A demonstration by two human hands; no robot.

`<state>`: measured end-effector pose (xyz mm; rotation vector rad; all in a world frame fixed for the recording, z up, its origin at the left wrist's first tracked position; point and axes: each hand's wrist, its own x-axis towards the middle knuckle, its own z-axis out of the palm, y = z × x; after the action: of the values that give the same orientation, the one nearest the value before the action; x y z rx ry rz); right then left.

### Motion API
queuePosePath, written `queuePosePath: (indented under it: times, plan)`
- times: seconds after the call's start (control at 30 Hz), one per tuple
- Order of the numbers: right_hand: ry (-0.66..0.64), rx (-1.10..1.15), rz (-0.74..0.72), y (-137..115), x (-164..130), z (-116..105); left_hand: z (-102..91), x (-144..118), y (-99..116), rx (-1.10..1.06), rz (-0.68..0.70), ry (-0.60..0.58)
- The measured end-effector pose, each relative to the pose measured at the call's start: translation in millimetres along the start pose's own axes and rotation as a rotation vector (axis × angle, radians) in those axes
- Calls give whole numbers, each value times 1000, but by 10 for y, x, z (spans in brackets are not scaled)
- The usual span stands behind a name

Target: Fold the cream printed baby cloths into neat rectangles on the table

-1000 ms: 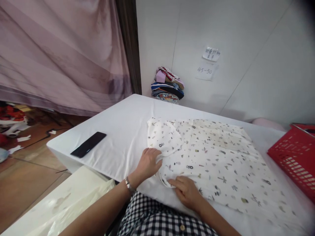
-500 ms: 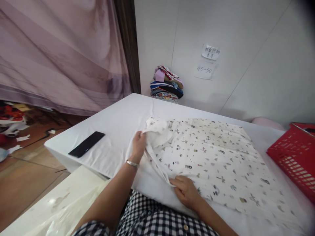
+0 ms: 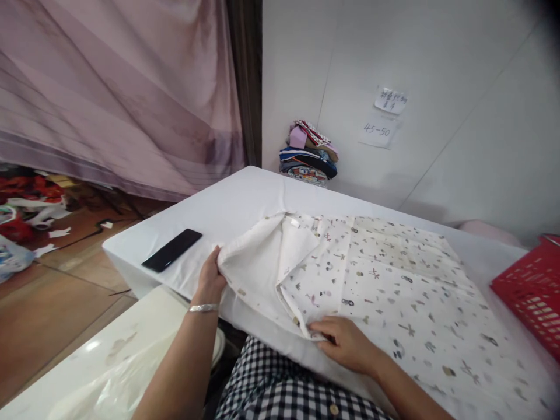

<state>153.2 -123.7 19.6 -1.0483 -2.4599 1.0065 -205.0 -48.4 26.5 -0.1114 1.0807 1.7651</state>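
A white cloth with small printed figures (image 3: 385, 280) lies spread over the white-covered table (image 3: 227, 201). My left hand (image 3: 212, 276) is closed on the cloth's left edge and holds it pulled out to the left, so the plain white underside of a turned flap shows. Farther right, my right hand (image 3: 341, 341) pinches the cloth's near edge close to the table's front. Between the two hands the flap forms a loose fold. Part of each hand's fingertips is hidden by the fabric.
A black phone (image 3: 172, 250) lies on the table's left side. A red plastic basket (image 3: 531, 286) stands at the right edge. Folded clothes (image 3: 308, 153) are stacked by the wall. At lower left is a white surface (image 3: 109, 350) with a clear plastic bag.
My left hand has moved left and toward me, drawing the cloth's edge out and opening the flap wider. My right hand keeps its pinch at the near edge. The view has shifted slightly.
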Motion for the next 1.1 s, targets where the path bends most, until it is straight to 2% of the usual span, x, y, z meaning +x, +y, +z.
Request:
queuePosePath:
  times: [0.07,0.1,0.23,0.33,0.4,0.53,0.67,0.73,0.83,0.97,1.1]
  plan:
    - [-61,232,108,-12,136,-166,22,51,-43,-11,-52,-33]
    - [-43,341,181,0,241,-242,28,69,-70,-14,-56,-36]
    - [260,724,477,144,860,-398,21,88,-144,21,39,9]
    - [398,1065,553,269,1350,-349,0,69,-138,19,44,15]
    - [502,1198,577,325,1592,-285,-18,59,-125,7,23,-11]
    - [727,1204,612,357,1811,-226,-60,57,-125,18,10,-61]
    - [811,1028,469,179,1824,-342,-78,0,-157,135,133,-100]
    - [788,842,331,-36,1840,-421,-54,-75,-171,235,214,-140]
    - [607,651,138,-453,1926,-438,26,-220,-178,355,313,-251]
    - [346,560,-19,-897,2103,-189,139,-393,-170,485,491,-324]
    - [269,537,-67,-1061,2237,100,150,-500,-181,609,671,-302]
